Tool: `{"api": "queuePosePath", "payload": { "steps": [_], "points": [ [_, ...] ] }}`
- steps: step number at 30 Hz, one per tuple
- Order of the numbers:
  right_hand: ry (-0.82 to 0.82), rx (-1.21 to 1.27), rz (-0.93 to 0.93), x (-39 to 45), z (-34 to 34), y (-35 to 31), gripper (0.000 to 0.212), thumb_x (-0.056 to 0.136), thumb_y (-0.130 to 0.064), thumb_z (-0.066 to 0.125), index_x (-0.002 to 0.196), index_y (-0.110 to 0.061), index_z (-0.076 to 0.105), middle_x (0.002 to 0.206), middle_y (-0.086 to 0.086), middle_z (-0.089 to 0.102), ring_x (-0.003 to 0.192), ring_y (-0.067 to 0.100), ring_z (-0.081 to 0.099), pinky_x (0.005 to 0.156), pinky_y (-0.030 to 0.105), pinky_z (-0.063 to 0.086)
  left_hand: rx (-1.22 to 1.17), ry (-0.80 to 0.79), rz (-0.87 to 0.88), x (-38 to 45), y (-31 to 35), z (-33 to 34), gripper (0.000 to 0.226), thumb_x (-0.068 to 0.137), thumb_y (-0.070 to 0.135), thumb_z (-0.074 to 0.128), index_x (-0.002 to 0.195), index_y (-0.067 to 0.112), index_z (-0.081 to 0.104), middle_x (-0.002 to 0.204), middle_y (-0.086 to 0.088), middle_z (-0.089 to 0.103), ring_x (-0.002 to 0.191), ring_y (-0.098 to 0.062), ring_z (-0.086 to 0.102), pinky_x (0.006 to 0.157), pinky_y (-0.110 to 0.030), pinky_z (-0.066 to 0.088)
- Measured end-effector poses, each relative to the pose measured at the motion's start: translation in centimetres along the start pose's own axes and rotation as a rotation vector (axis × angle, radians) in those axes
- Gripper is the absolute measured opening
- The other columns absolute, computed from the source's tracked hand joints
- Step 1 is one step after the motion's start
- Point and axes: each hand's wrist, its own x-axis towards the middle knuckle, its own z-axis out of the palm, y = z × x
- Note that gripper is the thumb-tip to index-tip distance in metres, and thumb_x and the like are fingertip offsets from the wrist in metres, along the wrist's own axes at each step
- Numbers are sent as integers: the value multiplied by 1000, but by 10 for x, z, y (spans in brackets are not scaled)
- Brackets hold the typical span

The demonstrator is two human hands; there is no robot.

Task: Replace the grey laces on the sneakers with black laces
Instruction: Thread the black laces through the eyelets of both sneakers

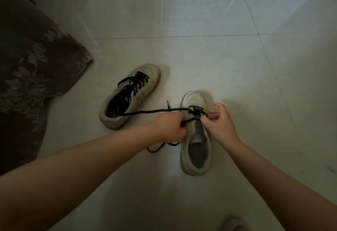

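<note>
Two worn pale sneakers lie on the tiled floor. The left sneaker (pixel 127 94) is tilted on its side and fully laced in black. The right sneaker (pixel 196 139) stands upright, with a black lace (pixel 155 111) threaded only through the eyelets near its toe. My left hand (pixel 168 127) grips one strand of that lace beside the shoe's left edge. Another strand stretches left over the other sneaker's heel, and a slack end lies on the floor below my left hand. My right hand (pixel 221 121) pinches the lace at the eyelets, its other fingers spread.
A dark floral cloth (pixel 32 70) hangs down to the floor at the left. Pale glossy floor tiles (pixel 200 21) stretch ahead and to the right. A blurred pinkish object (pixel 235 224) sits at the bottom edge.
</note>
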Motion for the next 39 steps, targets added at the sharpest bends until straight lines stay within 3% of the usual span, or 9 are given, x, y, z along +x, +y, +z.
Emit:
{"api": "queuePosePath", "payload": {
  "steps": [2,6,18,23,27,30,33,35,39],
  "points": [
    [-2,-11,-7,1,0,0,65,77,-27,71,135,-18,43,113,3,53,94,17,57,85,31,48,-146,80,-72,8,9,-1,21,91,37,44,96,17,50,90,2,56,83,-18,53,69,-28,39],
    [-7,-17,-8,0,0,-1,65,78,-28,71,135,-18,43,113,2,52,94,16,55,81,27,46,70,240,41,14,11,8,26,99,41,35,88,21,46,94,-1,59,87,-20,56,72,-31,36],
    [-23,-144,-83,-7,0,-14,52,76,-25,68,125,-23,51,109,-6,48,83,7,51,77,28,44,63,53,18,-1,-24,5,34,100,33,39,71,17,38,71,5,43,74,-16,47,63,-27,32],
    [-37,-166,-94,-10,-1,-15,43,78,-29,67,119,-23,54,113,-3,48,92,11,53,78,30,47,172,608,203,-7,-25,2,27,84,26,67,104,12,56,99,-4,54,91,-23,54,70,-35,47],
    [-34,-238,-82,-12,1,-16,44,80,-29,67,121,-22,53,117,-1,45,107,17,49,86,30,43,537,347,28,4,-40,-12,31,97,37,43,121,18,51,121,-1,52,118,-22,43,96,-34,31],
    [23,-392,-403,-17,0,-29,41,81,-29,62,120,-16,58,118,2,52,112,19,45,89,26,36,414,326,111,-1,-39,-13,27,102,33,31,113,16,49,97,-2,63,90,-24,60,80,-32,35],
    [-137,-370,-670,-20,3,-49,30,81,-30,53,101,-10,63,99,2,62,93,16,54,79,29,44,81,369,295,-8,-18,-17,27,100,32,37,118,16,50,94,-4,66,84,-26,63,67,-35,45],
    [-301,-197,-538,-22,2,-64,7,86,-16,53,88,-13,59,78,0,64,74,9,59,66,27,46,20,435,357,-9,-6,-27,26,99,31,42,114,13,53,90,-3,66,80,-24,61,65,-35,45],
    [-304,262,-152,-6,-24,-70,19,95,-13,52,84,-23,63,58,-7,61,64,6,60,65,16,46,21,481,309,-7,-20,-46,27,98,37,40,92,13,51,69,3,52,64,-21,51,57,-34,40]
  ]
}}
